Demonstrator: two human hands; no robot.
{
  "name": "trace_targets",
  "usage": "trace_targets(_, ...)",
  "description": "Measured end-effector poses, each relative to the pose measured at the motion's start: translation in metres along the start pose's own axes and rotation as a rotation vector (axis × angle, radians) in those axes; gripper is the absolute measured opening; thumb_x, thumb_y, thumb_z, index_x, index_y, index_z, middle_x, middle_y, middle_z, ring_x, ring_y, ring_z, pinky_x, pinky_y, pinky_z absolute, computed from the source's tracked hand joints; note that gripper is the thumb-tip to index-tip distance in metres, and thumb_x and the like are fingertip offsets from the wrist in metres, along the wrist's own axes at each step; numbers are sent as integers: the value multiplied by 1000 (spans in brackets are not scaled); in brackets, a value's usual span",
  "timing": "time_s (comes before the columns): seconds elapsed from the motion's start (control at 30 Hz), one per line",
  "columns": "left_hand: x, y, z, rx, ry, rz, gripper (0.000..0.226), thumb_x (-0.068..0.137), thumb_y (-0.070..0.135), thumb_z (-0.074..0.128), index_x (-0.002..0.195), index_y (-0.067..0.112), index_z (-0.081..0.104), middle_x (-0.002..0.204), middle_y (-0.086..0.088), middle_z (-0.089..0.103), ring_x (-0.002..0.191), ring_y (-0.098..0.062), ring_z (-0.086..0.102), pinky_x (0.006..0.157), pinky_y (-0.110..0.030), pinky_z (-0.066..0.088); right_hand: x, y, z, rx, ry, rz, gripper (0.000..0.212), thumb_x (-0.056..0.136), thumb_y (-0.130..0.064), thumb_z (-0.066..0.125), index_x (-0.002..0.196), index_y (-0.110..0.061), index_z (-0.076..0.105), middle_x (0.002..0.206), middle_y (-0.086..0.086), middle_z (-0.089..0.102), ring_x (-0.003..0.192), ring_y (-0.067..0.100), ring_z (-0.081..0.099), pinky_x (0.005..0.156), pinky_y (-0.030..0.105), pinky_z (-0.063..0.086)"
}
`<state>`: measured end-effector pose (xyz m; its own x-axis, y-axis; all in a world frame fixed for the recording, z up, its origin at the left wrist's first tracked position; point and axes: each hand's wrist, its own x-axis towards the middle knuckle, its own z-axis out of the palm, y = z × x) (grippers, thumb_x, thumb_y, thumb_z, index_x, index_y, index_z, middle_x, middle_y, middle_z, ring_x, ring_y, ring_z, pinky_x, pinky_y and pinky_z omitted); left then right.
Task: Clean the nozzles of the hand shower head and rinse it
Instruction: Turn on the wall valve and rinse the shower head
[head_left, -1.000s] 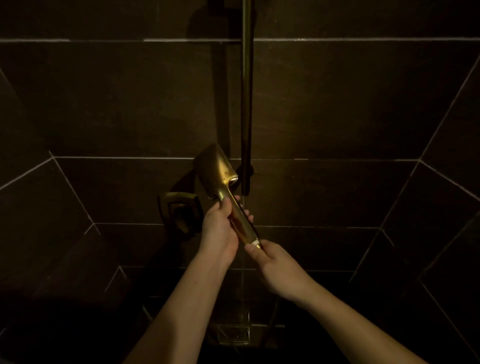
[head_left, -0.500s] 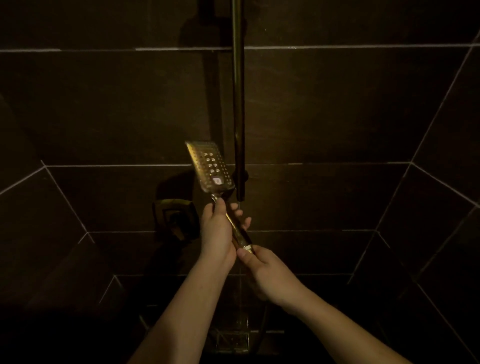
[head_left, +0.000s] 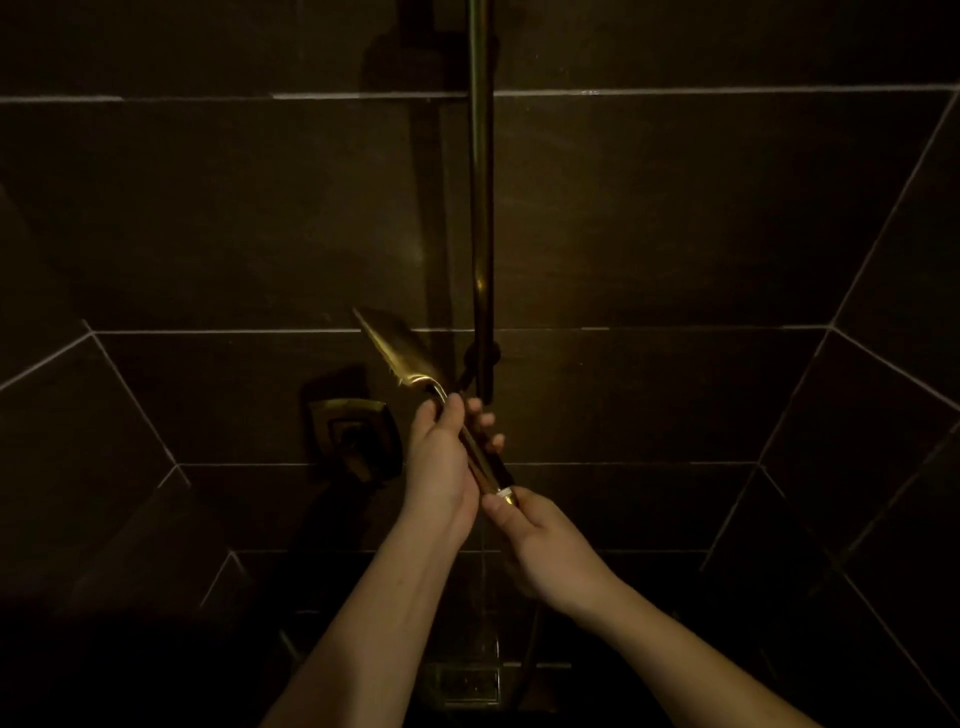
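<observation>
Dimly lit, the left hand (head_left: 441, 457) has its grip wrapped around the handle of the gold hand shower head (head_left: 400, 349), holding it tilted up-left before the dark tiled wall (head_left: 675, 218), beside the vertical rail (head_left: 480, 208). The right hand (head_left: 545, 545) seems closed on the handle's lower end.

No legible text or labels anywhere; too dark.
</observation>
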<state>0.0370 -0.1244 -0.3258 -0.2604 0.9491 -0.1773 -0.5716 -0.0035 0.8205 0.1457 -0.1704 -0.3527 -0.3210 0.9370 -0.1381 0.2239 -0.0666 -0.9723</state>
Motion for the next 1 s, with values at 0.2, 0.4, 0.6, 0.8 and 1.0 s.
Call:
trace_targets(0.2,1,-1,-3,-31,21,-56,33,108,28,43,128,13,63,103,-7,68,89,-18,66,75,-34,52,1,5,0,77,-40,21,22,100,-39,46,89,-25,59,51,-10,51,41,3,45,44,20,31)
trace_targets(0.4,5,0,-2,31,-64,15,30,96,24,67,118,21,47,73,3,55,57,-8,53,51,-23,44,0,5,5,56,-56,10,23,100,-39,47,88,-23,59,54,-10,50,44,3,44,44,19,33)
trace_targets(0.6,7,-2,3,48,-69,46,23,102,23,57,124,20,49,87,0,56,69,-11,56,61,-28,50,3,5,-3,122,-65,21,22,99,-38,48,87,-23,58,56,-8,46,44,8,41,42,23,31)
trace_targets(0.8,7,-4,2,1,-91,-46,32,105,32,50,126,13,65,111,-10,68,93,-23,64,86,-40,53,3,10,-8,180,-32,36,20,100,-37,46,89,-23,56,52,-8,45,40,10,40,39,23,30)
trace_targets(1.0,6,0,7,-35,-144,-63,32,97,39,64,119,28,44,66,6,50,55,-9,48,55,-27,40,4,9,-4,157,-36,14,23,99,-36,49,80,-24,54,53,-9,45,41,9,39,43,25,27)
